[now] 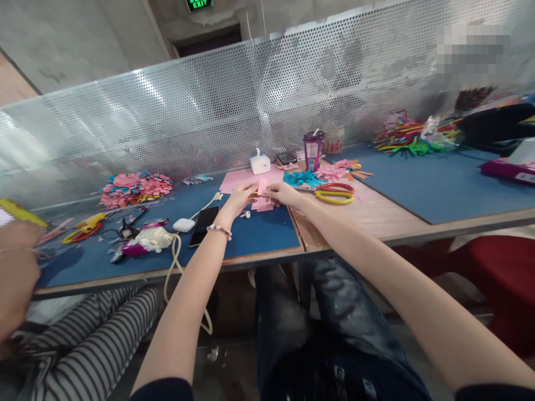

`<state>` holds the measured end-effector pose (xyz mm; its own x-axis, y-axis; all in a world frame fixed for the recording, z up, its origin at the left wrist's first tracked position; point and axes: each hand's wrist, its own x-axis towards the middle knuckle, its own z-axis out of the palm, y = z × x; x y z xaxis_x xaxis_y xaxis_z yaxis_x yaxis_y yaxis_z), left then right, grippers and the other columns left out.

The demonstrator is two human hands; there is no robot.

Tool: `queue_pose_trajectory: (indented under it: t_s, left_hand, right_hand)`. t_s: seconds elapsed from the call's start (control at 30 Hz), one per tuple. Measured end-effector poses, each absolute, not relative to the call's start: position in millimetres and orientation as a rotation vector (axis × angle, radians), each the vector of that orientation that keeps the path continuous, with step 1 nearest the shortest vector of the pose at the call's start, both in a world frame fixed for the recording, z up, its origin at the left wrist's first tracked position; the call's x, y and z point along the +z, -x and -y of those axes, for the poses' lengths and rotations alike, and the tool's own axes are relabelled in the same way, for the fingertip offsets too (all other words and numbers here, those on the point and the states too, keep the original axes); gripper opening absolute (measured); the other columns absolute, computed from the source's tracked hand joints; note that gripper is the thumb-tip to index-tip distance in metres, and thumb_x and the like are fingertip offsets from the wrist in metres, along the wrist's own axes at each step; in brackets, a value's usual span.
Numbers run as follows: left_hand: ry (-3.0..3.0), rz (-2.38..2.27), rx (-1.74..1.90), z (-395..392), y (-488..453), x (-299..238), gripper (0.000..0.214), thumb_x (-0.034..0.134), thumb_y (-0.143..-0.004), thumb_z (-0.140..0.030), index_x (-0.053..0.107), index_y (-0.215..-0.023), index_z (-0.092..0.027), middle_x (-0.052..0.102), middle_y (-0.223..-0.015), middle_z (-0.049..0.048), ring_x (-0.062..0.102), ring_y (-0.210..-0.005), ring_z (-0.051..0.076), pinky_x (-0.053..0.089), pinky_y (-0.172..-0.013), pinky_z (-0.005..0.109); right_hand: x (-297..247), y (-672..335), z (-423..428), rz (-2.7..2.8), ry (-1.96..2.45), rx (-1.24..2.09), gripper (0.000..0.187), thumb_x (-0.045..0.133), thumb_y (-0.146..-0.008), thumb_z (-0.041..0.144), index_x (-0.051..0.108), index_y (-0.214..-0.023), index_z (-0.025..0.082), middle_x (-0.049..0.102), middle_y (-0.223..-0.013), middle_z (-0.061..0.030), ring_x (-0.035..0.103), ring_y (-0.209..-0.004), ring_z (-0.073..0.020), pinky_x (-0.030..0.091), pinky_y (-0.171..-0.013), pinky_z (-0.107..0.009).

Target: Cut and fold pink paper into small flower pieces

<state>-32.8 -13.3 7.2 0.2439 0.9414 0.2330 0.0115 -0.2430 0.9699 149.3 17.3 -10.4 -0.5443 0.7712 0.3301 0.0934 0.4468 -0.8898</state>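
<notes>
My left hand [239,199] and my right hand [283,194] meet over the blue mat [267,234], both pinched on a small pink paper strip [262,187] held upright between them. More pink paper pieces [263,205] lie just under the hands, and a larger pink sheet [238,180] lies behind them. A beaded bracelet sits on my left wrist. Red and yellow scissors [334,192] lie on the wooden table to the right of my right hand.
A black phone [203,225], a white earbud case [184,225] and a white cable lie left of my hands. Paper flowers [134,188] sit at the back left, a purple cup [313,149] and a white charger [259,163] behind. Another person's arm [14,267] is at far left.
</notes>
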Motion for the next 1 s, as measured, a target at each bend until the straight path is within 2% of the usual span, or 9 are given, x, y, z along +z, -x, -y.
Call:
queue_pose_trajectory:
  t_s: [0.17, 0.37, 0.47, 0.57, 0.63, 0.73, 0.87, 1.0]
  left_hand:
    - [-1.555, -0.880, 1.123, 15, 34, 8, 0.035, 0.073, -0.072, -0.039, 0.070, -0.099, -0.017, 0.068, -0.087, 0.0063, 0.062, -0.071, 0.012, 0.043, -0.062, 0.022]
    - [-1.556, -0.830, 1.083, 18, 33, 11, 0.035, 0.072, -0.072, -0.037, 0.069, -0.102, -0.017, 0.067, -0.085, 0.0050, 0.062, -0.070, 0.012, 0.043, -0.061, 0.021]
    - [-1.581, -0.829, 1.086, 16, 34, 11, 0.036, 0.069, -0.074, -0.034, 0.068, -0.106, -0.017, 0.067, -0.086, 0.0050, 0.061, -0.069, 0.011, 0.044, -0.062, 0.021]
    - [-1.685, -0.928, 1.149, 13, 34, 9, 0.033, 0.065, -0.075, -0.028, 0.068, -0.106, -0.017, 0.068, -0.090, 0.0055, 0.061, -0.070, 0.011, 0.045, -0.063, 0.022]
    - [-1.796, -1.008, 1.193, 12, 33, 8, 0.027, 0.063, -0.073, -0.024, 0.069, -0.098, -0.016, 0.068, -0.089, 0.0049, 0.060, -0.071, 0.012, 0.045, -0.065, 0.022]
    - [-1.908, -1.111, 1.221, 15, 32, 9, 0.018, 0.064, -0.071, -0.024, 0.067, -0.086, -0.014, 0.066, -0.078, 0.0028, 0.058, -0.069, 0.012, 0.045, -0.064, 0.022]
    - [-1.953, -1.149, 1.237, 18, 30, 9, 0.015, 0.064, -0.071, -0.026, 0.065, -0.080, -0.014, 0.064, -0.072, 0.0017, 0.056, -0.066, 0.012, 0.045, -0.063, 0.022]
    - [-2.015, -1.122, 1.249, 17, 30, 8, 0.011, 0.062, -0.071, -0.022, 0.066, -0.078, -0.014, 0.061, -0.069, 0.0000, 0.053, -0.063, 0.010, 0.042, -0.062, 0.021]
  right_hand:
    - [-11, -148, -16, 1.944, 0.710, 1.200, 0.019, 0.059, -0.089, 0.027, 0.057, -0.076, 0.013, 0.062, -0.068, -0.0012, 0.057, -0.048, -0.0078, 0.044, -0.037, -0.016]
    - [-14, -152, -19, 1.964, 0.661, 1.266, 0.017, 0.053, -0.093, 0.025, 0.055, -0.081, 0.013, 0.065, -0.078, -0.0028, 0.059, -0.052, -0.0069, 0.047, -0.041, -0.016]
    - [-12, -153, -17, 1.952, 0.622, 1.320, 0.019, 0.054, -0.093, 0.028, 0.055, -0.081, 0.013, 0.064, -0.077, -0.0030, 0.059, -0.053, -0.0082, 0.048, -0.042, -0.018]
    - [-8, -151, -11, 1.904, 0.685, 1.344, 0.028, 0.057, -0.091, 0.038, 0.056, -0.079, 0.013, 0.065, -0.073, -0.0040, 0.058, -0.051, -0.0088, 0.046, -0.040, -0.018]
    - [-5, -149, -7, 1.881, 0.752, 1.312, 0.037, 0.056, -0.089, 0.048, 0.058, -0.081, 0.013, 0.065, -0.074, -0.0050, 0.058, -0.050, -0.0086, 0.046, -0.038, -0.018]
    - [-3, -145, -3, 1.909, 0.833, 1.167, 0.047, 0.054, -0.086, 0.058, 0.059, -0.085, 0.012, 0.065, -0.079, -0.0069, 0.058, -0.051, -0.0084, 0.044, -0.036, -0.017]
    - [-6, -143, -5, 1.922, 0.886, 0.925, 0.043, 0.058, -0.085, 0.054, 0.059, -0.092, 0.011, 0.066, -0.085, -0.0079, 0.058, -0.050, -0.0082, 0.040, -0.032, -0.016]
    - [-7, -145, -6, 1.876, 0.938, 0.823, 0.039, 0.055, -0.088, 0.051, 0.059, -0.092, 0.012, 0.066, -0.087, -0.0078, 0.058, -0.053, -0.0079, 0.039, -0.032, -0.014]
